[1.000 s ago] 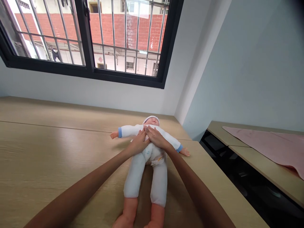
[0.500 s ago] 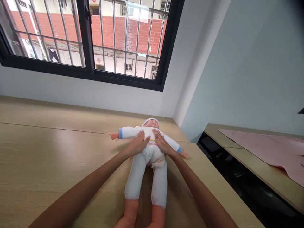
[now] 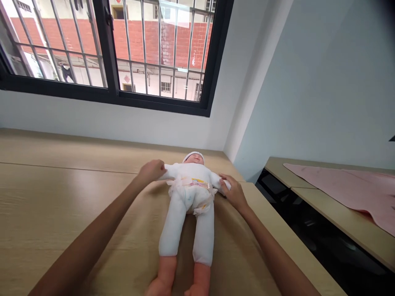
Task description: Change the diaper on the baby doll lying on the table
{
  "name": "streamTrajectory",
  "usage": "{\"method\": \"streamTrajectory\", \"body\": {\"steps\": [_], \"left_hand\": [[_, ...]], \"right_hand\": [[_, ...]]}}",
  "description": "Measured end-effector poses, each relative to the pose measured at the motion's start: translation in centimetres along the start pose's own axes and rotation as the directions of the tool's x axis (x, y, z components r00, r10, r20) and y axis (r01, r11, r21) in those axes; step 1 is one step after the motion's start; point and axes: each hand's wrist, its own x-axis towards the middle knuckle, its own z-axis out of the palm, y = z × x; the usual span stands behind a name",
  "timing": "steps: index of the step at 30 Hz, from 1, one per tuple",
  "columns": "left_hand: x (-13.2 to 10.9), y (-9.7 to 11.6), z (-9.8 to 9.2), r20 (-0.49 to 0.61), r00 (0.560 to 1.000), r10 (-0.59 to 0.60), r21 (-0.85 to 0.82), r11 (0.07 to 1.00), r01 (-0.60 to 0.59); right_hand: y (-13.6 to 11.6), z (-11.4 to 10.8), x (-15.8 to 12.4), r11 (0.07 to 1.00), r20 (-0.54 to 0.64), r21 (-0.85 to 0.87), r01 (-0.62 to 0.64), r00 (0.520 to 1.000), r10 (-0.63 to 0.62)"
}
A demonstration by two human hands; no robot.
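A baby doll [image 3: 194, 170] in a white long-sleeved top, with a cap on its head, lies face up on the wooden table. Around its hips is a white diaper [image 3: 201, 198] with a yellow and pink print and frilled edges at the sides. My left hand [image 3: 151, 171] is closed round the end of the doll's outstretched arm on the left, hiding the cuff and doll hand. On the other side, my right hand [image 3: 233, 193] has its fingers curled over the opposite forearm. Both doll legs, white-covered with bare feet, point toward me.
The wooden table [image 3: 77, 213] reaches the wall under a barred, dark-framed window [image 3: 160, 107]. To the right, beyond a gap with black panels, stands another wooden surface with a pink cloth [image 3: 342, 185] on it.
Both hands have left the doll's belly and moved outward to its two arms. The diaper's frilled sides, covered before, now show. The view has shifted slightly.
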Motion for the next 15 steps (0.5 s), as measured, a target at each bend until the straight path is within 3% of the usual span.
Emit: {"method": "streamTrajectory", "body": {"steps": [3, 6, 9, 15], "left_hand": [[0.3, -2.1, -2.3, 0.051, 0.995, -0.09, 0.132, 0.988, 0.083], [0.6, -3.8, -2.7, 0.173, 0.973, -0.155, 0.198, 0.973, 0.12], [1.1, -4.4, -1.4, 0.246, 0.958, -0.148, 0.19, 0.976, 0.102], [1.2, -3.6, 2.1, 0.201, 0.978, -0.063, 0.1, 0.994, 0.043]], "right_hand": [[2.3, -1.9, 0.4, 0.974, 0.083, -0.214, -0.075, 0.992, 0.095], [4.3, -3.5, 0.1, 0.925, 0.29, -0.338, -0.173, 0.916, 0.277], [5.1, -4.1, -0.3, 0.891, 0.421, -0.427, -0.154, 0.838, 0.346], [4.0, -2.6, -0.4, 0.837, 0.366, -0.541, -0.083, 0.873, 0.323]]}}
